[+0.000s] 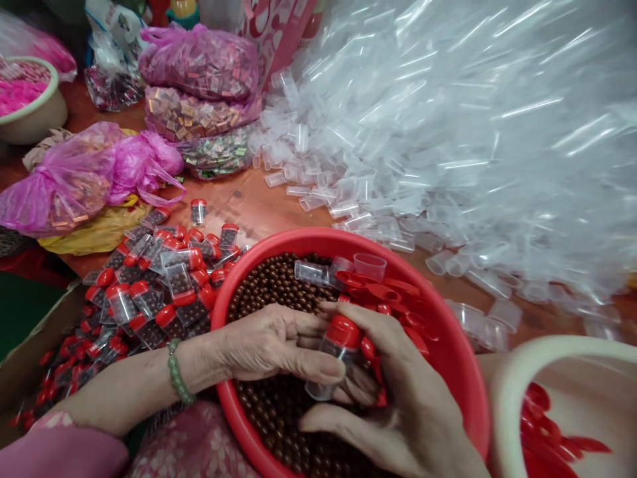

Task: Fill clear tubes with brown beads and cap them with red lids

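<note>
Left hand (263, 342) pinches a red-capped clear container (343, 332) over the red basin (318, 239) of brown balls (266, 285), the right hand (405, 385) spread loosely beside it.

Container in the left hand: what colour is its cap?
Red. The cap shows in the head view, the only one here.

We log a small hand-packing workshop; whether it sits inside a home, we cannot tell. Evidence: we see loose clear plastic tubes (428, 159) heaped over a table (239, 206), a red basin (450, 322) of glossy brown balls (279, 285), piled red-capped containers (179, 282), and bulging pink plastic bags (144, 162).
</note>
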`<state>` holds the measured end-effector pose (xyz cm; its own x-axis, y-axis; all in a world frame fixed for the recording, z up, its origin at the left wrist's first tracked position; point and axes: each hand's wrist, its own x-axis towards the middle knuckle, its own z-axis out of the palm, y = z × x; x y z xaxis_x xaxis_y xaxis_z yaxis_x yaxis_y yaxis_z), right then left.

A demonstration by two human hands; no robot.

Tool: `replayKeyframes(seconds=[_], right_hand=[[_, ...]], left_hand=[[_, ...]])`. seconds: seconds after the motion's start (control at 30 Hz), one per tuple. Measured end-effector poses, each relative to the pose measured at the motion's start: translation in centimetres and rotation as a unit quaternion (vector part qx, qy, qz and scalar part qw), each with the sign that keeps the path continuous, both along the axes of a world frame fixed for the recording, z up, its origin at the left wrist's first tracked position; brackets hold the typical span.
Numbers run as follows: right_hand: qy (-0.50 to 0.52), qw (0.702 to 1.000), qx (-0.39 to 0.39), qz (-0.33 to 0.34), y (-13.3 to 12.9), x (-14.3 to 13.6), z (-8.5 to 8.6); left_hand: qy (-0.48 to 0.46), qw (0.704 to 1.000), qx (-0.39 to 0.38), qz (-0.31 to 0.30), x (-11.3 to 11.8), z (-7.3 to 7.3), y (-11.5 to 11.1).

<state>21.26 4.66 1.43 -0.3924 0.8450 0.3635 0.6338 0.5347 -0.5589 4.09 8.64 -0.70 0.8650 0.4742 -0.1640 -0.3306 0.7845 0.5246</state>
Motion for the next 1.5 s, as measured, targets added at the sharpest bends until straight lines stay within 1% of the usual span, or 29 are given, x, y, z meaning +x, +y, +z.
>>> replayKeyframes(seconds=[0.1,0.17,0.3,0.47,0.57,0.67,0.73,0.87,1.0,1.07,1.17,1.23,1.27,1.33,1.37,1.43,1.5], right_hand=[[-0.040,0.996,0.073,-0.020,0.1,-0.5,0.2],[-0.046,0.995,0.090,-0.025,0.1,-0.8,0.3],[-0.037,0.995,0.092,-0.025,0.1,-0.9,0.4],[-0.041,0.991,0.123,-0.031,-0.2,-1.1,-0.3],[-0.046,0.990,0.128,-0.032,-0.3,-1.1,-0.6],[-0.040,0.991,0.124,-0.021,-0.3,-1.0,-0.6],[-0.043,0.992,0.119,-0.026,-0.3,-1.0,-0.6],[-0.039,0.990,0.132,-0.034,-0.4,-1.1,-0.7],[-0.038,0.990,0.127,-0.038,-0.2,-1.0,-1.0],[-0.050,0.988,0.134,-0.062,0.1,-0.8,-1.3],[-0.087,0.971,0.203,-0.095,0.4,-0.9,-1.9],[-0.120,0.961,0.229,-0.095,0.4,-1.2,-2.4],[-0.129,0.962,0.222,-0.088,0.4,-1.4,-2.7],[-0.122,0.975,0.176,-0.065,0.2,-1.7,-3.1],[-0.109,0.981,0.150,-0.051,0.1,-1.8,-3.3],[-0.083,0.989,0.120,-0.030,-0.1,-2.0,-3.4],[-0.075,0.990,0.119,-0.024,-0.1,-2.1,-3.4]], left_hand=[[0.011,1.000,-0.010,0.010,0.2,0.1,-0.1],[0.009,1.000,-0.015,0.005,0.2,0.2,-0.1],[0.010,1.000,-0.020,-0.010,0.1,0.3,-0.2],[0.007,1.000,-0.012,-0.027,-0.1,0.1,-0.3],[0.009,0.999,-0.008,-0.039,-0.3,0.0,-0.3],[0.007,1.000,-0.002,-0.029,-0.3,0.0,-0.3],[-0.004,1.000,-0.002,-0.025,-0.2,-0.1,-0.5],[-0.023,0.999,-0.026,-0.020,0.2,-0.2,-0.9],[-0.011,0.999,-0.023,-0.021,0.3,-0.4,-0.7],[0.006,1.000,-0.006,-0.011,0.4,-0.4,-0.4],[0.071,0.997,0.027,0.031,0.6,-0.3,0.0],[0.122,0.990,0.046,0.059,0.9,-0.3,0.0],[0.145,0.985,0.060,0.068,1.0,-0.3,-0.1],[0.191,0.975,0.083,0.082,1.3,-0.3,-0.4],[0.215,0.969,0.082,0.092,1.4,-0.3,-0.6],[0.247,0.961,0.039,0.116,1.6,-0.2,-0.8],[0.245,0.960,-0.018,0.137,1.8,-0.2,-0.8]])
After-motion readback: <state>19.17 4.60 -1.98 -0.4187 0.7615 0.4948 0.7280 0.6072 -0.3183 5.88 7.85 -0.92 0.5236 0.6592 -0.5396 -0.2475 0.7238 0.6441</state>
